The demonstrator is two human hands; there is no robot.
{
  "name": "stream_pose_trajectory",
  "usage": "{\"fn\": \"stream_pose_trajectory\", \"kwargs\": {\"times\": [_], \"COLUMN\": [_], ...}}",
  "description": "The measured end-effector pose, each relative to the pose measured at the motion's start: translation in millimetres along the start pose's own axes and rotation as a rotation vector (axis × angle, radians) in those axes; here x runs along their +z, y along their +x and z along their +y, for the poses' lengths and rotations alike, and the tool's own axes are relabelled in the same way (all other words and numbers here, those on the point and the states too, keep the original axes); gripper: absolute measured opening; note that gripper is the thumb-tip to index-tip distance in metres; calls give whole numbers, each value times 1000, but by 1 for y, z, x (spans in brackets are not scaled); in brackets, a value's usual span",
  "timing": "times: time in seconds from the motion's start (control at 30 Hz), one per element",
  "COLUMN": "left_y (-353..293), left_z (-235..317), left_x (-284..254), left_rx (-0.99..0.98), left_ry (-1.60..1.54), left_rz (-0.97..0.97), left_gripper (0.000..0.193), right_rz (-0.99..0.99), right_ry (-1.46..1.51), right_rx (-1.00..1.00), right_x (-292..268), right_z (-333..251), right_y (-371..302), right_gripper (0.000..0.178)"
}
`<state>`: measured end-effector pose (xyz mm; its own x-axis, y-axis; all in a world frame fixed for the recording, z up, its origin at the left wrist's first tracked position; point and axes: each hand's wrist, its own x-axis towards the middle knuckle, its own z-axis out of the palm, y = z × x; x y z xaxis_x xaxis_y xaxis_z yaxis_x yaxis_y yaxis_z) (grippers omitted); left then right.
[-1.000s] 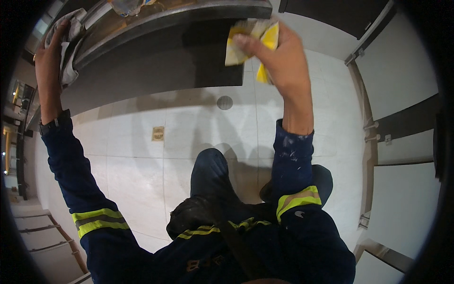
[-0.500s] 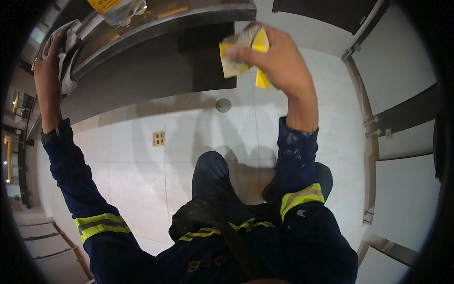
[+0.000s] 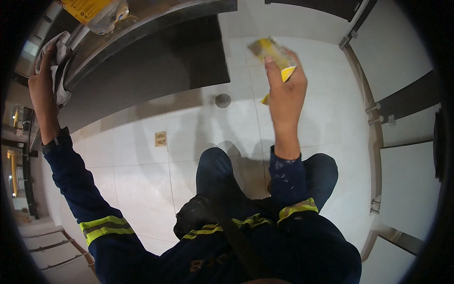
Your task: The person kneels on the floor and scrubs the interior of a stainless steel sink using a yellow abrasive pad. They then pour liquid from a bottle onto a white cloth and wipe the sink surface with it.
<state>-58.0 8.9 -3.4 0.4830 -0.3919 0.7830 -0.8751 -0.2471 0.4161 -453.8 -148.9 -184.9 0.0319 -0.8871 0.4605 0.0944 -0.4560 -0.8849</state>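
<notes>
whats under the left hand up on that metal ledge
A crumpled grey-white cloth lies under the left hand, pressed against the edge of the metal counter. The fingers cover part of the cloth, and the counter surface beneath it is hidden.

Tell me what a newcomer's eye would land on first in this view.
First, the yellow sponge held up in the right hand, bright against the pale tiled floor near the top middle. Next, the left hand at the far upper left, pressed on a grey rag at the edge of the dark counter. A yellow-labelled bottle lies on that counter at the top edge.
</notes>
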Motion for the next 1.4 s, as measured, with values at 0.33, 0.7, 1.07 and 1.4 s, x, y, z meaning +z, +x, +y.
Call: {"fn": "stream_pose_trajectory", "kwargs": {"times": [0.33, 0.7, 1.07, 1.4], "left_y": [-4, 16, 10, -1], "left_z": [2, -38, -26, 3], "left_x": [3, -3, -5, -3], "left_rx": [25, 349, 305, 145], "left_ry": [142, 459, 135, 4], "left_rz": [9, -2, -99, -198], "left_gripper": [45, 37, 39, 41], "right_rz": [7, 6, 5, 16], "right_ry": [39, -200, -132, -115], "right_rx": [-609, -572, -550, -501], "right_x": [80, 72, 76, 82], "right_z": [-3, 18, 36, 9], "right_y": [-22, -42, -50, -41], "right_gripper": [56, 56, 66, 73]}}
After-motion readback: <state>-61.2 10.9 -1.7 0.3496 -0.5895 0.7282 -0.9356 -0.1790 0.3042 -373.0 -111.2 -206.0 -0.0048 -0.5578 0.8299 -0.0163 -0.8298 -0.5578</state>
